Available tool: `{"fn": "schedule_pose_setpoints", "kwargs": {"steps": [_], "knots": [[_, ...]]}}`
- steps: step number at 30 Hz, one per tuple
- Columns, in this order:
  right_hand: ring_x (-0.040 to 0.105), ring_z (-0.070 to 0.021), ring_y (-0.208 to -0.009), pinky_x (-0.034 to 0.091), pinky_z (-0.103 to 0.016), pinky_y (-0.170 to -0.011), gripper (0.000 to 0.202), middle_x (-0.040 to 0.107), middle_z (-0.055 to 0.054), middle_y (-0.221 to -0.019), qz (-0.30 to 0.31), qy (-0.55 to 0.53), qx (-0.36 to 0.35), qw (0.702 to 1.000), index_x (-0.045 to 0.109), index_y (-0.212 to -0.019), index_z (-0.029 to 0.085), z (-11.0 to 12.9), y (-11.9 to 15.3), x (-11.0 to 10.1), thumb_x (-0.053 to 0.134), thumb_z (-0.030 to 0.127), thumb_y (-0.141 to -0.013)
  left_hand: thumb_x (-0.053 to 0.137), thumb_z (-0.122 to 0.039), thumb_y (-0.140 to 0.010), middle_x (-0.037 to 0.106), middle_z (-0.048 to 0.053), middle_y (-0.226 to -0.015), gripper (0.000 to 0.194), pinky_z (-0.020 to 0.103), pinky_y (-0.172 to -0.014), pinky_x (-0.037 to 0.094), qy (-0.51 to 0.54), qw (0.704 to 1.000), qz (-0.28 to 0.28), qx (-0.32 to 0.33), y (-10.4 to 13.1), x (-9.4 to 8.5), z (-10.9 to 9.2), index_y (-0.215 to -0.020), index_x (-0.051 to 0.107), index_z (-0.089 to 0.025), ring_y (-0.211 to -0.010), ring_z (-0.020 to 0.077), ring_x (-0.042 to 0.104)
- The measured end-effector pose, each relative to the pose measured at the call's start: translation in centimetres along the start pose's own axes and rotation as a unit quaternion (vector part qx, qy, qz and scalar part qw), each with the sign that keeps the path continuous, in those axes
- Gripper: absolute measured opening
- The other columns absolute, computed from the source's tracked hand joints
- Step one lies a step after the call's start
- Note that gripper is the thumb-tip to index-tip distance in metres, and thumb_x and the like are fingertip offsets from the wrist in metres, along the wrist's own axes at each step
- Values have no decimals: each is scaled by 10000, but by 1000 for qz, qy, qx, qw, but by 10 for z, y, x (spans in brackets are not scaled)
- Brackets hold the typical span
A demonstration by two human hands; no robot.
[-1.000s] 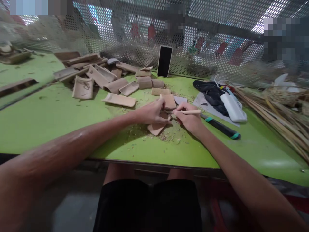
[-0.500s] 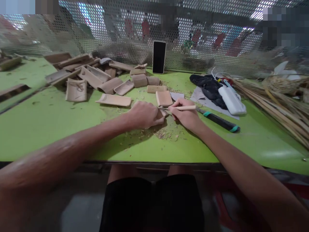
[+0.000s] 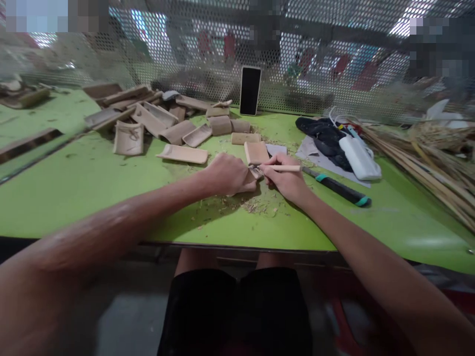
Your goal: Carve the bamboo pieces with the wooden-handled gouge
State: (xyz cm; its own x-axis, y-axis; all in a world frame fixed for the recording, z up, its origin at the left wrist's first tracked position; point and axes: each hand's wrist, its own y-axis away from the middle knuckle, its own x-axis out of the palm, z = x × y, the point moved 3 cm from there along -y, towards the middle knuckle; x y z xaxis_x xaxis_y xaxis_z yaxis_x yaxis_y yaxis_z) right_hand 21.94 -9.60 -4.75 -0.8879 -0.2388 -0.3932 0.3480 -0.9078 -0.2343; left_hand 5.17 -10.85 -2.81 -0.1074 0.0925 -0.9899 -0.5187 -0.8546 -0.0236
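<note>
My left hand [image 3: 230, 174] is closed over a small bamboo piece [image 3: 256, 173], pressing it to the green table; most of the piece is hidden under the fingers. Between the thumb and fingers of my right hand [image 3: 284, 177] is a carving knife [image 3: 287, 168] with a pale wooden handle, held like a pen. Its tip meets the bamboo piece beside my left fingers. Shavings [image 3: 256, 205] lie scattered just in front of both hands. A squarish bamboo block [image 3: 257, 153] rests right behind them.
Many cut bamboo pieces [image 3: 178, 132] are heaped at back left. A phone [image 3: 250, 91] stands against the perforated metal screen [image 3: 297, 91]. To the right lie a black-and-teal handled tool [image 3: 343, 190], a black cloth item [image 3: 321, 136], a white device [image 3: 359, 157] and long bamboo strips [image 3: 423, 168].
The whole view has shifted slightly, so the things on the table appear further right. Both hands keep their grips, with the knife tip still at the bamboo piece.
</note>
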Motion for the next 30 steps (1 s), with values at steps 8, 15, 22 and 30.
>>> {"fn": "schedule_pose_setpoints", "kwargs": {"steps": [8,15,22,30], "knots": [[551,-136,-527,412,-282,-498,184,616,13,-607,3,27,-11,1000,584,-830,227,0,2,1,639,380,-917,348,-623,-951,643,150,-600,662,330,-538,315,-34,999,-13,39,-3,-1,1,-743,729,-123,-490,198,508],[500,-149,-670,398,-302,-620,251,570,0,-676,-51,119,-71,989,513,-639,219,8,-2,2,649,223,-850,371,-594,-963,641,122,-618,615,309,-579,295,-43,999,18,9,-2,-5,-2,-707,700,-141,-530,174,498],[460,-142,-624,359,-293,-589,247,541,9,-639,-53,130,-61,988,503,-622,218,8,5,-4,650,224,-820,418,-586,-948,655,129,-637,579,316,-611,289,-15,999,38,2,-5,-5,-4,-684,697,-152,-569,189,525],[486,-120,-499,376,-256,-497,222,556,34,-566,-50,77,-16,996,534,-705,224,5,8,-5,631,332,-873,384,-525,-961,660,112,-624,553,292,-568,280,-15,999,24,23,-4,-2,-1,-721,708,-147,-502,157,483]]}}
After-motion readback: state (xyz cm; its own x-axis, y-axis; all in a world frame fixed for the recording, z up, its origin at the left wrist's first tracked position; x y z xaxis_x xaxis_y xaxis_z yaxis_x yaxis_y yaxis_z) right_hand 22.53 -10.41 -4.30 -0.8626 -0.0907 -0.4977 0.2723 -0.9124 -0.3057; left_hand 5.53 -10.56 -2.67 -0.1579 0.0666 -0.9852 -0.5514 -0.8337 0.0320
